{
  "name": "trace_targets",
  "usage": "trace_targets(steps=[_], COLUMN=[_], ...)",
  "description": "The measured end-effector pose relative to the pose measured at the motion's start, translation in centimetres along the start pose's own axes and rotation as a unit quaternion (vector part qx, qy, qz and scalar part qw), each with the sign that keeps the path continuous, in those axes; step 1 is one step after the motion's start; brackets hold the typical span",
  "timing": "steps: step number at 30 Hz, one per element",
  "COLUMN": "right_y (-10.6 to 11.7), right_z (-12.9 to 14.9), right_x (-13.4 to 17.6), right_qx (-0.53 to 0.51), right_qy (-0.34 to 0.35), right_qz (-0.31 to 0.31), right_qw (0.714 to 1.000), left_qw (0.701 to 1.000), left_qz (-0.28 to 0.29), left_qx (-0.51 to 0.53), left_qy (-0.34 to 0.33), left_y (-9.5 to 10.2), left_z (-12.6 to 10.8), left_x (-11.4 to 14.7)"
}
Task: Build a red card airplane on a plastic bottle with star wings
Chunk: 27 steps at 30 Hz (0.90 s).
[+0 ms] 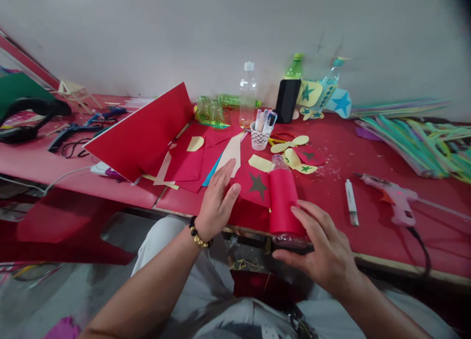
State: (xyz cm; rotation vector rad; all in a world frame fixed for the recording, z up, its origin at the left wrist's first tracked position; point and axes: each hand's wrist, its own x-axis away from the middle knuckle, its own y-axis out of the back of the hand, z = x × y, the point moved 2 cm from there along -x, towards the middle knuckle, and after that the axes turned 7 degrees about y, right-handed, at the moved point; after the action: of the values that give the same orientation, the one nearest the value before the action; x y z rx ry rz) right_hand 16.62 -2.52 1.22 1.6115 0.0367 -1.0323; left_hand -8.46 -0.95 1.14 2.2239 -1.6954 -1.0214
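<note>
A clear plastic bottle [277, 161] wrapped in red paper [284, 201] lies on the red table, its neck pointing away from me and its base at the front edge. My right hand [326, 246] is beside it, fingers stretched and thumb apart, with fingertips at the wrap's right side; whether they press on it I cannot tell. To the left of the bottle, my left hand [218, 196] hovers open and holds nothing. Between that hand and the bottle is a red sheet with a dark green star [257, 186]. Pale yellow cut-outs [302, 168], some with green stars, surround the bottle's neck.
On the right lie a white glue pen [351, 201], a pink glue gun [395, 196] with its cord, and pipe cleaners [415, 147]. Behind stand a pen cup [260, 135], a clear bottle [248, 96] and a black phone [288, 101]. A red board [143, 133] leans at left.
</note>
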Motion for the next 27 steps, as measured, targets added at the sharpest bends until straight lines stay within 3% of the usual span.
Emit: trace_targets(steps=[5, 8, 11, 15, 18, 21, 27], right_y=[-0.1, -0.4, -0.7, -0.9, -0.9, -1.1, -1.7], right_z=[0.4, 0.5, 0.4, 0.2, 0.2, 0.4, 0.6], right_x=[-0.1, 0.1, 0.3, 0.7, 1.0, 1.2, 1.3], right_qx=[0.023, 0.023, 0.011, -0.002, 0.005, -0.012, -0.064], right_qy=[0.004, 0.01, 0.02, 0.043, 0.036, 0.018, -0.021], right_qz=[0.012, 0.027, 0.023, 0.03, 0.028, 0.034, 0.043], right_qw=[1.0, 0.999, 0.999, 0.999, 0.999, 0.999, 0.997], left_qw=[0.998, 0.981, 0.95, 0.948, 0.941, 0.939, 0.944], left_qz=[-0.045, -0.08, 0.017, 0.154, 0.21, 0.228, 0.211], left_qx=[-0.008, -0.032, -0.036, -0.135, -0.192, -0.203, -0.205], left_qy=[-0.051, -0.175, -0.31, -0.243, -0.184, -0.161, -0.147], left_y=[1.5, 2.1, 1.0, -1.8, -3.1, -3.5, -3.4], left_z=[-2.3, -5.2, -7.8, -8.1, -7.2, -6.5, -6.2], left_x=[0.8, 2.3, 3.9, 4.4, 4.4, 4.6, 4.6])
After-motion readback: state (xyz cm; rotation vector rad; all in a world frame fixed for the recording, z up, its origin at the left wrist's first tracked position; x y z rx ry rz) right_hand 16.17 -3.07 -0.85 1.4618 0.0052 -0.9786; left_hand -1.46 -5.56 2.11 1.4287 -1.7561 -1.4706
